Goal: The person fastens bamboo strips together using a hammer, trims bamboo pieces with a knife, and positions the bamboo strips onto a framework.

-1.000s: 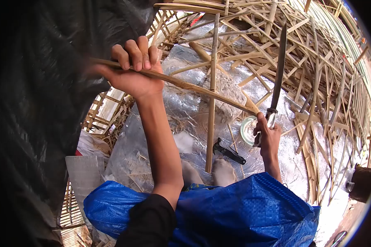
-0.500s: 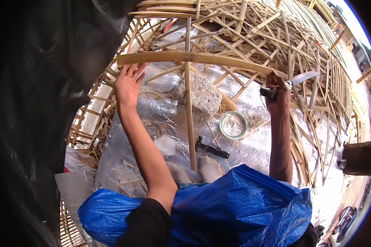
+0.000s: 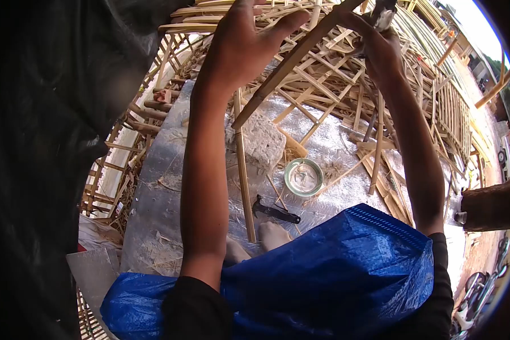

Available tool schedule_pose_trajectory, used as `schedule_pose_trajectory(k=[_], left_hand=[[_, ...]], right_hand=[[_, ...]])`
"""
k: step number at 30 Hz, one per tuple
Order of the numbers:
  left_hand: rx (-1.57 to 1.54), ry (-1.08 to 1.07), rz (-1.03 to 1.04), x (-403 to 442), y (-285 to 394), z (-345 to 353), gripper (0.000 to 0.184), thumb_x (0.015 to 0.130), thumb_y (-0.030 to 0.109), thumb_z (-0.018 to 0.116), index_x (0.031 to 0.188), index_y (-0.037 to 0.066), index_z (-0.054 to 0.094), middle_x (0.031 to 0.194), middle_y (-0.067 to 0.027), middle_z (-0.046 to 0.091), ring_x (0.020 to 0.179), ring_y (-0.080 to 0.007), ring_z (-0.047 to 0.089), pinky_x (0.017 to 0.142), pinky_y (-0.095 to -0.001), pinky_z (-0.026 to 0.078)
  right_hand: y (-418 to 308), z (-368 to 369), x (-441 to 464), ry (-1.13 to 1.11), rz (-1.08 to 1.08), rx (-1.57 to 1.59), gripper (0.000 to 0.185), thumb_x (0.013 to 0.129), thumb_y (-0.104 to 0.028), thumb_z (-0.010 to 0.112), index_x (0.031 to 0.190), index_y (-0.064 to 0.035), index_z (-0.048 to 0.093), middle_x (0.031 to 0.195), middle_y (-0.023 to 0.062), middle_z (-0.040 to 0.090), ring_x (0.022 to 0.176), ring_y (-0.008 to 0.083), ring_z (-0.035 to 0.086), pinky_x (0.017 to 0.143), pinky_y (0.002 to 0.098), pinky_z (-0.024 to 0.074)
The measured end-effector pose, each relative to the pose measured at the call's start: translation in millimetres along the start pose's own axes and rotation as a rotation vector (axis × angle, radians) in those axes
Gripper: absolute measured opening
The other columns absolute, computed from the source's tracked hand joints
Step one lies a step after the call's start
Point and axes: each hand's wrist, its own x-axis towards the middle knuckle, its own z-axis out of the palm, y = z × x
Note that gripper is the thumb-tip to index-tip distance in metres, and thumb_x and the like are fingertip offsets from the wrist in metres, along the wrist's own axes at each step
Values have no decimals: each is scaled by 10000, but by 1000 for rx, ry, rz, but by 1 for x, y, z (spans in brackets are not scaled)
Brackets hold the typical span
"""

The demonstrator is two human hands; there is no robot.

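Observation:
My right hand (image 3: 384,56), raised at the upper right, is closed around a flat bamboo strip (image 3: 300,56) and a knife (image 3: 385,18), whose blade runs out of the frame. The strip slants down to the left, its lower end over an upright bamboo stick (image 3: 243,181). My left hand (image 3: 245,45) is lifted at the top, thumb and fingers apart, holding nothing; its fingertips are partly cut off. Below lie a rough concrete block (image 3: 260,141), a green-rimmed bowl (image 3: 288,177) with pale contents, and a black hook-headed tool (image 3: 275,211) near my feet.
Stacked bamboo lattice (image 3: 334,85) fills the back and right. Silvery sheeting (image 3: 158,170) covers the ground, with shavings on it. Black plastic (image 3: 45,170) hangs at the left; a blue sheet (image 3: 323,266) covers my lap. A wooden post (image 3: 490,207) juts in from the right.
The bamboo strip has swung from level to a steep slant, its right end raised. My left hand has come off its left end and moved up; my right hand has risen with strip and knife.

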Motion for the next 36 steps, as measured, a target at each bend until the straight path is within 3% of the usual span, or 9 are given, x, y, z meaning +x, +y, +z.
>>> schedule_pose_trajectory(k=[6, 11, 14, 20, 21, 23, 29, 32, 36], left_hand=[[-661, 84, 16, 13, -57, 31, 119, 986, 48, 558, 1041, -3, 650, 801, -14, 648, 721, -82, 617, 627, -230, 489], [-767, 320, -399, -14, -21, 31, 477, 1010, 494, 456, 1022, 40, 601, 760, -3, 590, 662, -103, 566, 549, -250, 430], [-462, 233, -555, -30, -26, 19, 510, 968, 514, 546, 1038, 10, 563, 731, -20, 593, 651, -107, 583, 560, -233, 459], [-342, 28, -710, -49, 15, 3, 571, 951, 589, 511, 953, 21, 572, 772, -39, 547, 680, -131, 514, 644, -268, 419], [-524, -32, -481, -62, 13, 1, 608, 934, 560, 573, 1080, -30, 599, 989, -91, 625, 916, -187, 605, 846, -310, 479], [139, 3, -202, -83, 21, 20, 586, 971, 540, 520, 991, -39, 609, 871, -115, 580, 800, -172, 579, 716, -336, 470], [-151, 195, -155, -64, 1, 4, 340, 1012, 346, 543, 1013, 29, 666, 737, 1, 606, 677, -73, 558, 650, -263, 463], [-656, 85, -33, -26, 20, -52, 436, 1038, 408, 441, 1136, 10, 590, 634, 46, 290, 540, -73, 279, 505, -251, 305], [-872, -41, 6, 3, 16, -82, 598, 956, 673, 361, 773, 113, 460, 581, 35, 209, 486, -100, 156, 463, -275, 168]], right_hand=[[-64, 66, -45, -79, 84, -289, 322, 839, -380, 774, 811, -62, 727, 609, 13, 620, 479, 68, 475, 452, 259, 366], [-46, 91, -80, -229, 228, -48, 259, 871, -330, 752, 854, -71, 756, 594, 4, 625, 427, 75, 476, 393, 262, 348], [-11, 120, -103, -168, 68, 308, 293, 826, -256, 779, 959, 2, 737, 815, 79, 724, 582, 80, 574, 519, 236, 452], [6, 112, -124, -83, 345, 277, 231, 862, -239, 724, 903, -13, 751, 693, 73, 690, 533, 93, 566, 456, 240, 434], [-6, 112, -131, -61, 437, 293, 222, 871, -227, 710, 897, -10, 749, 696, 74, 688, 544, 98, 579, 460, 243, 446], [-10, 116, -141, -14, 292, 208, 263, 876, -236, 711, 817, 21, 705, 688, 54, 658, 602, 64, 562, 505, 250, 453], [-4, 101, -136, 56, 437, 345, 379, 846, -354, 748, 860, 22, 702, 726, 102, 688, 558, 102, 594, 458, 252, 455], [-2, 78, -141, 85, 495, 271, 386, 814, -375, 801, 758, -36, 626, 606, 27, 583, 449, 65, 505, 409, 206, 360], [4, 63, -147, 93, 466, 207, 405, 869, -410, 741, 696, -97, 549, 543, -14, 496, 399, 54, 426, 387, 218, 319]])
